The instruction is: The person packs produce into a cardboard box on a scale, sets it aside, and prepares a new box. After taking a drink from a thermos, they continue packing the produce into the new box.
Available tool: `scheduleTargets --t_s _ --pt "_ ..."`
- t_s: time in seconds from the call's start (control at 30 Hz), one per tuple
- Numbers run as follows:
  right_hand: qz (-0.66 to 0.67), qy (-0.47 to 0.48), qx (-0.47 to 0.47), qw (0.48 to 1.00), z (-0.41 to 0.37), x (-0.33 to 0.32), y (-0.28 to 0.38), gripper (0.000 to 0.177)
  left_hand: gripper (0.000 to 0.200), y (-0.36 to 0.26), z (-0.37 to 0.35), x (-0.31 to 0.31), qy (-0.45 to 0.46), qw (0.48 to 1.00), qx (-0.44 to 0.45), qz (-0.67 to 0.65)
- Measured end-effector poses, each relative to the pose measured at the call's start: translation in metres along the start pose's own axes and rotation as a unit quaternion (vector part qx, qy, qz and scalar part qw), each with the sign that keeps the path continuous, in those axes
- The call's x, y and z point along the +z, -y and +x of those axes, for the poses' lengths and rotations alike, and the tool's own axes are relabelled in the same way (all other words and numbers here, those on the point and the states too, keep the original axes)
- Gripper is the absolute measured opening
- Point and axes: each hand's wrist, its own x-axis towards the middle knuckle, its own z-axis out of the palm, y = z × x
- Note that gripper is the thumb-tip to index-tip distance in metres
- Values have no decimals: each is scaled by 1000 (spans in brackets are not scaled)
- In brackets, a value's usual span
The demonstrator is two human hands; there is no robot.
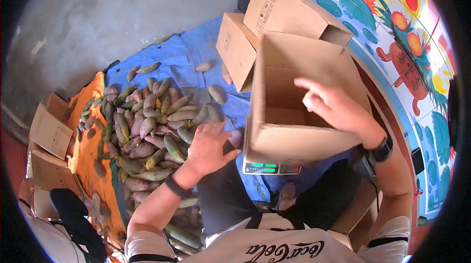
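Observation:
My left hand is spread open at the edge of a heap of elongated purple-and-green fruits, with nothing in its grasp. Its thumb points toward the carton. Over the mouth of an open cardboard box hovers my right hand, index finger stretched out and the other fingers curled, holding nothing visible. The box sits on a digital scale whose display glows green between my knees. Inside, the visible part of the box is bare cardboard.
Two more cartons stand behind the box, near a painted tile wall. Fruits lie on blue sheeting and orange sheeting. Another person is at lower left, beside open cartons. A phone-like object lies at right.

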Motion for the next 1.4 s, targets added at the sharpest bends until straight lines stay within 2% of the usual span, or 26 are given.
scheduleTargets --t_s 0.07,0.13,0.17,0.27,0.33,0.4,0.6,0.63,0.73,0.87,0.93,0.97,1.0,1.07,1.1,1.2,1.27,1.33,1.4 --pt "-46 -60 -66 995 -24 6 -1 28 42 -1 1 0 3 1000 3 -1" --pt "-126 -142 -54 980 -50 2 10 24 43 -3 3 -1 12 1000 -6 -5" --pt "-129 -147 -39 980 -58 0 7 24 45 -4 4 -2 13 1000 -12 -8" --pt "-70 -253 40 964 -103 -17 -10 19 47 -3 4 4 22 1000 -19 -3" --pt "-135 -283 81 946 -137 -32 -31 18 47 -4 7 5 21 1000 -10 4" --pt "-128 -340 117 924 -176 -41 -45 18 47 -12 8 -3 35 999 -8 14" --pt "-262 -407 305 820 -323 -63 -82 19 49 -4 12 11 66 997 10 40" --pt "-306 -402 367 781 -350 -64 -87 19 49 2 12 18 57 997 26 48" --pt "-308 -399 474 722 -437 -63 -106 20 49 -4 19 20 49 995 54 65" --pt "-293 -362 565 682 -515 -32 -132 21 46 -6 24 24 71 994 77 9" --pt "-261 -306 561 723 -534 -15 -141 23 44 2 27 34 46 995 60 71" --pt "-246 -330 565 715 -534 -3 -146 23 41 -5 31 29 79 993 50 65" --pt "-253 -283 584 717 -530 1 -148 27 41 -10 35 26 80 993 57 68" --pt "-289 -269 556 731 -519 14 -158 32 47 -17 39 23 59 981 139 124" --pt "-283 -272 560 730 -514 20 -166 32 47 -15 40 25 65 983 121 122" --pt "-280 -238 543 755 -495 25 -189 40 46 -15 42 26 67 977 150 134" --pt "-263 -182 548 773 -482 24 -200 41 47 -11 44 29 64 974 156 148" --pt "-266 -183 552 769 -480 26 -217 40 48 -7 45 31 59 972 164 158" --pt "-216 -131 608 753 -482 26 -229 40 50 -5 46 32 63 964 179 188"
